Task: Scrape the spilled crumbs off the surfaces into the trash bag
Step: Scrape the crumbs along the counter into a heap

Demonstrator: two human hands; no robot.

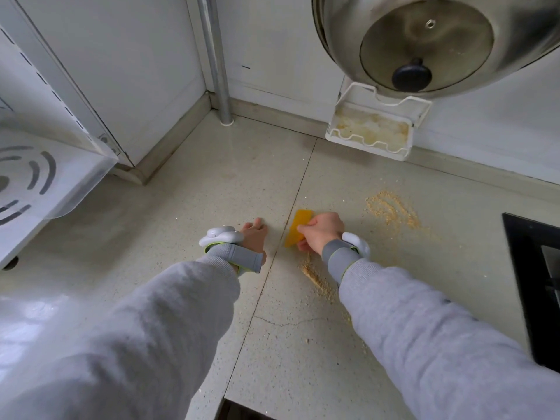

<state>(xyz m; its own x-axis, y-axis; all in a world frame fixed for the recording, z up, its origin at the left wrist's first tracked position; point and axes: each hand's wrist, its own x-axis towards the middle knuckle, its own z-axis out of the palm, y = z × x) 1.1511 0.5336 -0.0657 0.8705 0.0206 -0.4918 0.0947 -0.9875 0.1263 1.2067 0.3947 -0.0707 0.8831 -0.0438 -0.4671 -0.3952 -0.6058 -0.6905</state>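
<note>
Grey sleeves reach from six o'clock over the speckled tabletop point(169, 213). Fingers of the right hand point(321, 233) pinch a yellow scraper point(298, 227), its edge on the surface, while the left hand point(254, 234) rests beside it (fingers hidden, so its state cannot be told). Crumbs point(391, 209) lie at two o'clock from the scraper, and a thinner trail point(318, 281) lies at five o'clock beneath the right wrist.
</note>
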